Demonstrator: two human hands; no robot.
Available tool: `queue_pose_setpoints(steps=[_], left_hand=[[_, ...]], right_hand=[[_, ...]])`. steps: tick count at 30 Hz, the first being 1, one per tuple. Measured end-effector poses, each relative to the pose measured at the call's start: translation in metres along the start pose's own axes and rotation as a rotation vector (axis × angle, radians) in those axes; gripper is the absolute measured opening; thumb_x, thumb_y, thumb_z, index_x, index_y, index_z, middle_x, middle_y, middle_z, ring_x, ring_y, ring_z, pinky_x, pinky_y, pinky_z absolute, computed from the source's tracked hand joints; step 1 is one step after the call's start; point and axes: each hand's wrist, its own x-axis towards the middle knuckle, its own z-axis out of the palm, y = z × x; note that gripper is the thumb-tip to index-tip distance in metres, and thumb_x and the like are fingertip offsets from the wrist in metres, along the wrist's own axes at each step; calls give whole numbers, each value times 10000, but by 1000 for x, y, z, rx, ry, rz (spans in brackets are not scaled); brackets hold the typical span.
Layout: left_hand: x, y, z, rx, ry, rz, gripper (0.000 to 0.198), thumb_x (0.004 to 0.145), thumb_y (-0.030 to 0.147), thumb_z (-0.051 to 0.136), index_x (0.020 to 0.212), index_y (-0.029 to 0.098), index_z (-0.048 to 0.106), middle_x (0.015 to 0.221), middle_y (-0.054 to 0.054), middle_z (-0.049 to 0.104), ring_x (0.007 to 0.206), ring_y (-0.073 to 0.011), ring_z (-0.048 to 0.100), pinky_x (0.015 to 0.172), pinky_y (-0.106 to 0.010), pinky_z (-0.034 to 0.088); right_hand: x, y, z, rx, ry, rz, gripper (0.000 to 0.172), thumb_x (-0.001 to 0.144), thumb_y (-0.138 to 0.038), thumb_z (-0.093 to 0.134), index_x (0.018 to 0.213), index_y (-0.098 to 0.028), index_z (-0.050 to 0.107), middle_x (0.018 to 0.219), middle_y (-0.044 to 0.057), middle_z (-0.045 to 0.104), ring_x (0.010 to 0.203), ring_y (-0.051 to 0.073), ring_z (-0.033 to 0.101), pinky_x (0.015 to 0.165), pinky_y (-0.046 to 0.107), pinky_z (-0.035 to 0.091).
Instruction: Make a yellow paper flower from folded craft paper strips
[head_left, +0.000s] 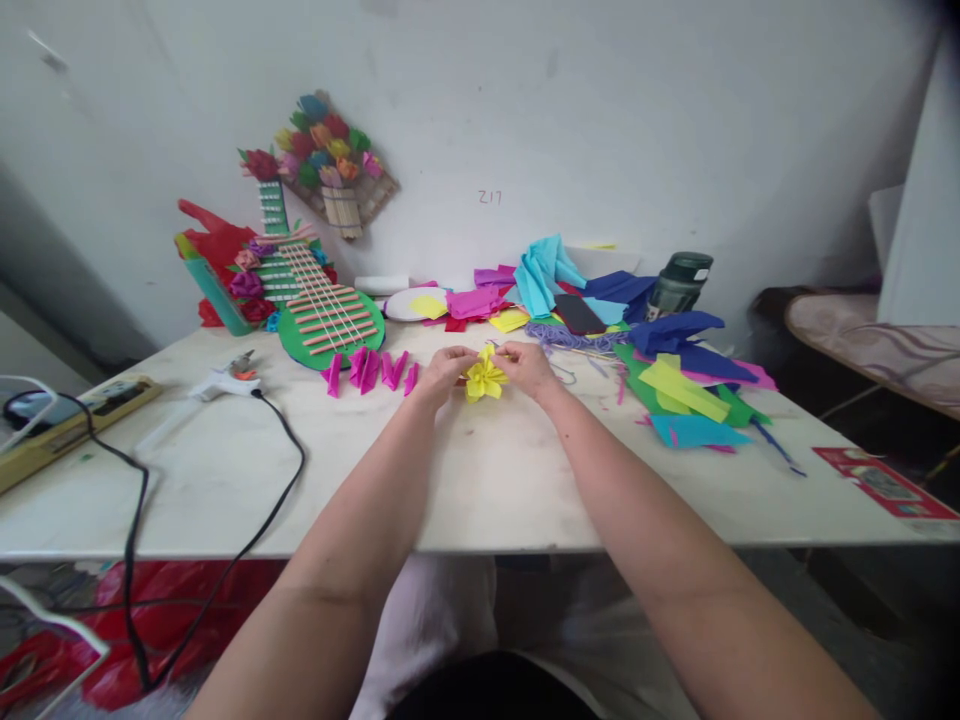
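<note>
Two hands, head view: the left hand (442, 372) and right hand (529, 368) meet at the centre of the frame, just above the middle of the table (480, 490).
Held item: a yellow paper flower (484, 381) sits between the two hands, low over the table top or resting on it; which one cannot be told.
Finger state, left: fingers closed together, pinching the flower's left edge.
Finger state, right: fingertips drawn together, pinching the flower's upper right edge.
Handling, judged: the flower looks very light, soft and easily crushed. The thin petals likely crease or tear under pressure.
Grip point, judged: take hold at the gathered centre or underside with a light fingertip pinch, not at the petal tips.
Left of centre: magenta folded pieces (367, 369) lie in a row just beside the left hand.
Left of frame: a glue gun (225, 380) lies on the table, its black cable (277, 480) trailing to the lower left.
Upper left: a paper guitar (315, 305) leans at the wall.
Right of centre: a pile of coloured paper (679, 390) lies near the right hand, with a dark flask (679, 283) behind it.
</note>
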Motion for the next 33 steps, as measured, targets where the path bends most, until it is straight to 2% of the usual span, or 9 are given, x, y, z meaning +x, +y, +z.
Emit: queue_pose_setpoints(steps=[7, 13, 19, 24, 28, 33], left_hand=[[0, 0, 1, -25, 11, 66, 226, 522, 297, 647, 652, 124, 583, 602, -14, 576, 564, -115, 536, 570, -256, 432], [8, -6, 1, 31, 93, 169, 182, 525, 265, 628, 633, 123, 594, 656, -32, 611, 590, -120, 544, 590, -248, 425], [10, -8, 1, 64, 130, 160, 175, 533, 257, 618, 648, 129, 584, 585, -14, 581, 556, -124, 541, 572, -256, 428], [5, -4, 4, 17, 56, 106, 198, 547, 270, 615, 677, 125, 582, 576, -9, 561, 531, -115, 531, 546, -252, 427], [5, -6, 3, 44, 60, 110, 162, 558, 272, 605, 611, 123, 566, 514, 1, 522, 487, -98, 488, 508, -233, 396], [7, -7, 1, -13, 97, 94, 162, 571, 281, 600, 620, 129, 572, 526, -3, 527, 507, -105, 494, 519, -237, 399]], right_hand=[[2, 3, 2, -21, 119, -30, 206, 668, -281, 539, 820, -189, 643, 741, 15, 650, 624, 130, 549, 608, 247, 415], [3, 2, 2, 18, 179, -154, 111, 670, -206, 526, 726, -186, 619, 865, 38, 641, 773, 150, 567, 630, 252, 423], [3, 0, 2, 18, 201, -160, 79, 664, -170, 528, 651, -189, 604, 866, 39, 639, 842, 160, 565, 689, 273, 427], [3, 1, 4, 71, 201, -177, 73, 657, -164, 539, 652, -184, 608, 895, 48, 628, 838, 157, 566, 639, 265, 432], [3, -1, 4, 109, 210, -189, 69, 659, -167, 545, 659, -185, 612, 956, 59, 613, 886, 166, 553, 615, 265, 431], [3, -8, -3, 61, 207, -252, 50, 652, -166, 576, 630, -201, 604, 925, 31, 639, 902, 174, 542, 772, 323, 403]])
